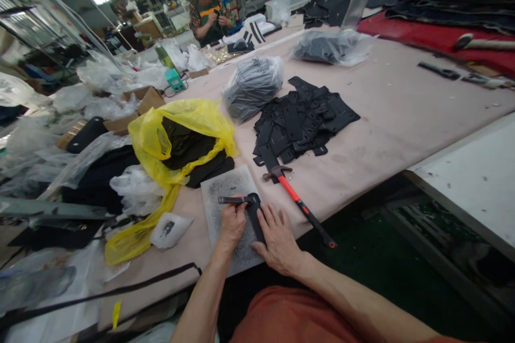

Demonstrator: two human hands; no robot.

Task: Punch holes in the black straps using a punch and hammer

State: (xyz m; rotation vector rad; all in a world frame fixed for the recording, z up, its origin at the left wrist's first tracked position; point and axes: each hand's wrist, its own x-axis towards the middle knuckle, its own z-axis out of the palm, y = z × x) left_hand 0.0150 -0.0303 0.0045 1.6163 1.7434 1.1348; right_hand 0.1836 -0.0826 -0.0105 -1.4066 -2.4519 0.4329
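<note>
My left hand [233, 223] is closed round a dark metal punch tool [230, 200], whose end lies at the top of a black strip piece [255, 217]. That piece rests on a speckled white board [219, 185] near the table's front edge. Spread along the right side of the strip, my right hand [277, 236] touches it with its fingers. A hammer with a red and black handle [295, 195] lies to the right of the board, its head by a pile of black pieces [301, 120].
Left of the board sits a yellow plastic bag [185, 118] with dark pieces inside. Clear bags of black pieces [253, 86] stand behind the pile. Across the table a person [207, 16] works. At the right back are stacked dark sheets on red material [402, 32].
</note>
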